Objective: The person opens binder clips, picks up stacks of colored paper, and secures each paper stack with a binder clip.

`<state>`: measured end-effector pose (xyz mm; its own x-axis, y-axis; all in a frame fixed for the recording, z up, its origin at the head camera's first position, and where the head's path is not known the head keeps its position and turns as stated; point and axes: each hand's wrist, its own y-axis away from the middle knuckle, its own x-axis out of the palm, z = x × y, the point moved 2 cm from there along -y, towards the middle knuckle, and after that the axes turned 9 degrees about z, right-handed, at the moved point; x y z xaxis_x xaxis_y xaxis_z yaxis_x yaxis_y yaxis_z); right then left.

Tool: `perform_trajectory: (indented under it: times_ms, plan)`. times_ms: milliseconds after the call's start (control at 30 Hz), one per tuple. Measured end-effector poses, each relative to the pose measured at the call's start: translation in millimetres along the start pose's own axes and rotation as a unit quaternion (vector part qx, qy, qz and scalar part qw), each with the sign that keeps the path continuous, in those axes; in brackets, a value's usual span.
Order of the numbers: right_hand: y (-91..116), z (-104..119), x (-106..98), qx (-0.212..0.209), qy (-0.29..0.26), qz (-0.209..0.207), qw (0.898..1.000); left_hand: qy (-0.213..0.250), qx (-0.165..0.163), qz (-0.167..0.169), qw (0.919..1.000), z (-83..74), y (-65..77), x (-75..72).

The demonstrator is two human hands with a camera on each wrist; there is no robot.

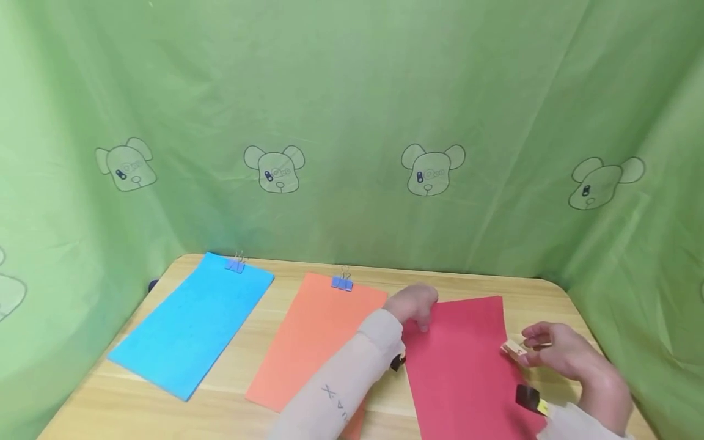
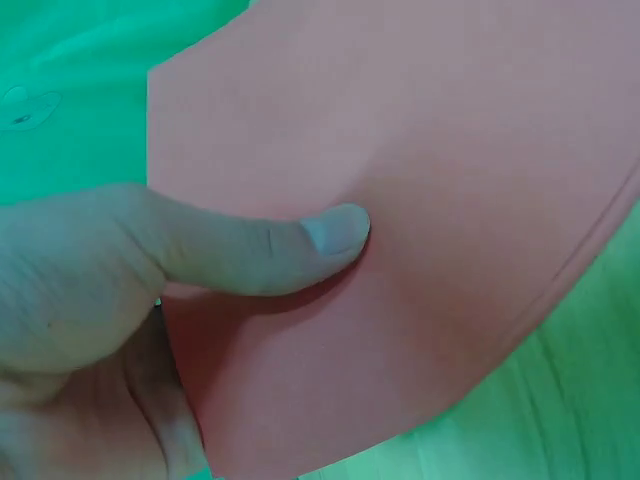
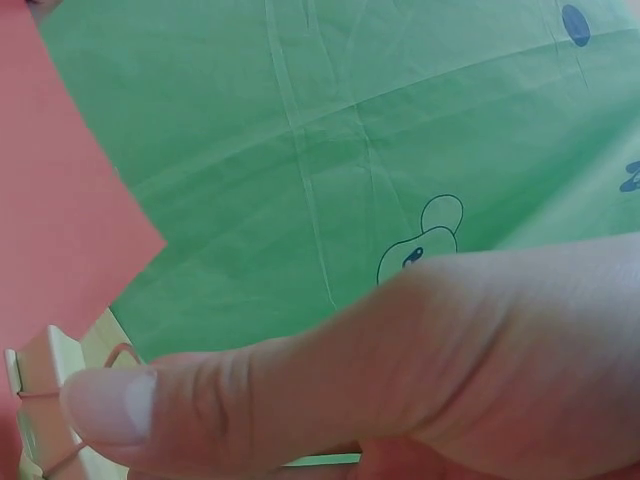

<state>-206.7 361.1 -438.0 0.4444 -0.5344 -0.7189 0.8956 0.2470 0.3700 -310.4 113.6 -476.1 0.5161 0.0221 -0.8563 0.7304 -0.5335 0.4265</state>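
My left hand [image 1: 414, 302] grips a red sheaf of paper [image 1: 462, 366] by its far left corner. In the left wrist view its thumb [image 2: 270, 250] lies on top of the paper, the fingers tucked beneath and mostly hidden; the paper bends in a curve there. On the other side, my right hand [image 1: 566, 351] pinches a pale yellow binder clip [image 1: 514, 348] between thumb and fingers. The clip overlaps the paper's right edge in the head view. Seen from the right wrist, the clip [image 3: 50, 370] is at the thumb tip, with the paper's corner just above it.
Left of the red paper lies orange paper [image 1: 308, 330], with a blue-purple binder clip [image 1: 342, 283] on its far edge; my left forearm crosses over it. Blue paper [image 1: 192, 324] with another such clip [image 1: 235, 265] lies further left. A green curtain [image 1: 352, 122] surrounds the wooden table [image 1: 264, 342].
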Motion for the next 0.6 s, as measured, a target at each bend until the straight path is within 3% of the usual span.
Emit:
perform_trajectory:
  times_ms: [200, 333, 400, 533, 600]
  plan:
    - [-3.5, 3.2, -1.1, -0.001, 0.009, -0.005, 1.0, 0.061, 0.041, 0.048, 0.9962, 11.5, 9.3, -3.8]
    - [-3.8, 4.7, -2.9, -0.001, 0.016, -0.02, 1.0, 0.129, 0.089, 0.064, 0.9856, 23.4, 11.3, -0.8]
    - [-3.4, 5.4, -4.9, -0.01, 0.015, -0.042, 0.999, 0.191, 0.115, 0.074, 0.9719, 31.1, 13.0, 1.2]
    - [-1.0, 7.5, -8.9, -0.033, 0.002, -0.116, 0.993, 0.32, 0.172, 0.084, 0.928, 48.9, 16.6, 6.2]
    - [0.9, 9.6, -10.8, -0.042, 0.005, -0.16, 0.986, 0.358, 0.188, 0.075, 0.9116, 57.9, 19.0, 8.2]
